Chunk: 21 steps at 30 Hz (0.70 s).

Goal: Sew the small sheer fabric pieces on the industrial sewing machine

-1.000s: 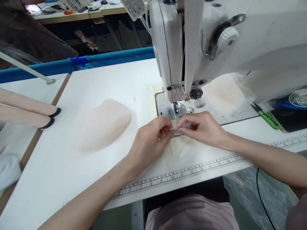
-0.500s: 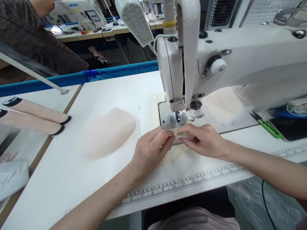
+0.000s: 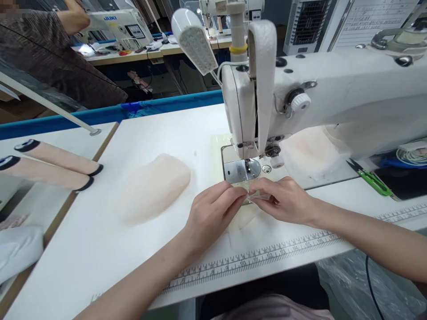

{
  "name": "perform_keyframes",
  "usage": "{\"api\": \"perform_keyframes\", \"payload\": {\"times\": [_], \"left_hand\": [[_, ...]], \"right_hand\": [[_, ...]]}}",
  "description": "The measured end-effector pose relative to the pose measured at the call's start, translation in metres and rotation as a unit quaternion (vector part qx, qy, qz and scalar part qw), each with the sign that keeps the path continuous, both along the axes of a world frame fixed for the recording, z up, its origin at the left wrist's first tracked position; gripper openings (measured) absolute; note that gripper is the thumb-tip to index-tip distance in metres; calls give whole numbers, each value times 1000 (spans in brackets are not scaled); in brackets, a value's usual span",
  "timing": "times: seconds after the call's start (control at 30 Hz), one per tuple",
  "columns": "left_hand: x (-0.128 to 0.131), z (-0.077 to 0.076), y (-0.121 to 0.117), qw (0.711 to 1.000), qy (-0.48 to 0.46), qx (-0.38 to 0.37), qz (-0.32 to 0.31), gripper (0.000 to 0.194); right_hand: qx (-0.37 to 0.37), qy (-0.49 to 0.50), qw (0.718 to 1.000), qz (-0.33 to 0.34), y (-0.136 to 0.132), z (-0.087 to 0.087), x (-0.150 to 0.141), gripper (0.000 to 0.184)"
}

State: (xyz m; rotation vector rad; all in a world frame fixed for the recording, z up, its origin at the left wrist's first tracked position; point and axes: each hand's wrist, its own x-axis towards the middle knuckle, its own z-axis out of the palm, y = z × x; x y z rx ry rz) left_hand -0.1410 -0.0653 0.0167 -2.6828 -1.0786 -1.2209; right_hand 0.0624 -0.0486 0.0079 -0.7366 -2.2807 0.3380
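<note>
My left hand (image 3: 215,211) and my right hand (image 3: 283,201) meet fingertip to fingertip just in front of the sewing machine's metal needle plate (image 3: 233,170). Both are closed in a pinch on a thin, sheer whitish fabric (image 3: 263,197). A small fold of it shows at the right fingers; the rest is mostly hidden or blends into the white table. Above, the needle and presser foot (image 3: 247,165) of the white sewing machine (image 3: 238,106) stand just beyond my fingers. A sheer beige fabric piece (image 3: 160,186) lies flat to the left of my left hand.
More sheer fabric (image 3: 308,151) lies under the machine arm. Green-handled thread snips (image 3: 373,180) rest at the right. A printed ruler (image 3: 247,265) runs along the table's front edge. Two beige rolls (image 3: 56,160) lie at the left. Another person (image 3: 50,53) is at the back left.
The view has shifted slightly. My hands stay pinched together before the needle plate, with small finger movements; more of the fabric's fold now shows at my right fingers.
</note>
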Motion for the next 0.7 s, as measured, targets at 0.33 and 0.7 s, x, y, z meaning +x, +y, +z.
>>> {"api": "perform_keyframes", "payload": {"times": [0.33, 0.7], "left_hand": [[-1, 2, -1, 1000, -6, 24, -1, 13], [-1, 3, -2, 1000, -2, 20, -8, 14]], "right_hand": [[17, 3, 1000, -9, 0, -1, 0, 16], [42, -14, 999, -10, -1, -1, 0, 12]]}}
